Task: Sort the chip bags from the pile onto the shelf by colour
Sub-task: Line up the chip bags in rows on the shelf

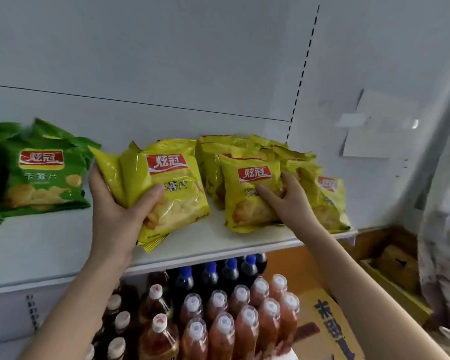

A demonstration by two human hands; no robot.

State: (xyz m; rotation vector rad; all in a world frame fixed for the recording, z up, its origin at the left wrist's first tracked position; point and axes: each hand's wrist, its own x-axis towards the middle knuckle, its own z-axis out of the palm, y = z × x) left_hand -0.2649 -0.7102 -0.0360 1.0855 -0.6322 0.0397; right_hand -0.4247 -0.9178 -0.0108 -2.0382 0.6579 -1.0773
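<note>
On the white shelf, my left hand grips two yellow chip bags by their left side, thumb across the front bag. My right hand holds another yellow chip bag by its right edge, thumb lying on its front. That bag stands at the front of a group of yellow bags leaning against the back wall on the shelf's right part. Green chip bags stand together at the shelf's left end.
Below the shelf stand several bottles with white caps and dark bottles with blue caps. A cardboard box sits lower right, with crates further right. Bare shelf surface lies between the green and yellow bags.
</note>
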